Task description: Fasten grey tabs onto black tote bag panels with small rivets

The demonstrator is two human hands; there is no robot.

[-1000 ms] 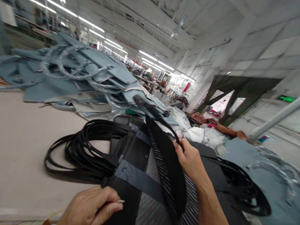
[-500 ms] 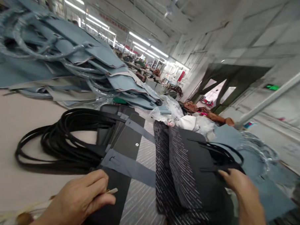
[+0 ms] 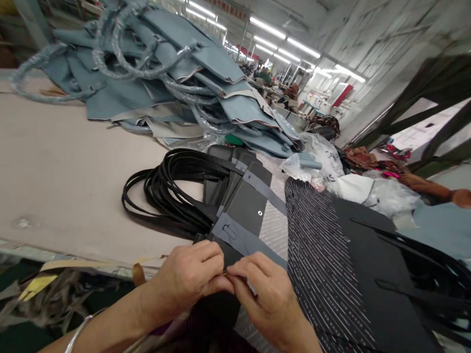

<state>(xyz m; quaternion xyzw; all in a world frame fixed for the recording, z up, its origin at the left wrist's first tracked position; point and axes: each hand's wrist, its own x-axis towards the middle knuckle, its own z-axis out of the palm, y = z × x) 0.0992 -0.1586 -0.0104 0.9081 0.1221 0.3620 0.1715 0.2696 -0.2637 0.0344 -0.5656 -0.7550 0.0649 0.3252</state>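
Thin piece (image 3: 225, 274) sits between fingertips of left hand (image 3: 196, 268) and right hand (image 3: 267, 287).

Desk (image 3: 80, 164): smooth, matt. Black straps (image 3: 160, 194): slightly glossy, apparently leather-like. Blue bag handles (image 3: 120, 49): clear, shiny plastic wrap.

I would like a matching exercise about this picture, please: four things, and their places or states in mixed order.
1. Black looped straps
2. Pile of blue-grey pieces
3. Thin silver-coloured bracelet
4. Bare left hand and right hand

A. around the left arm
B. fingertips close together
C. curving out from black panels
D. beyond the straps

1-C, 2-D, 3-A, 4-B
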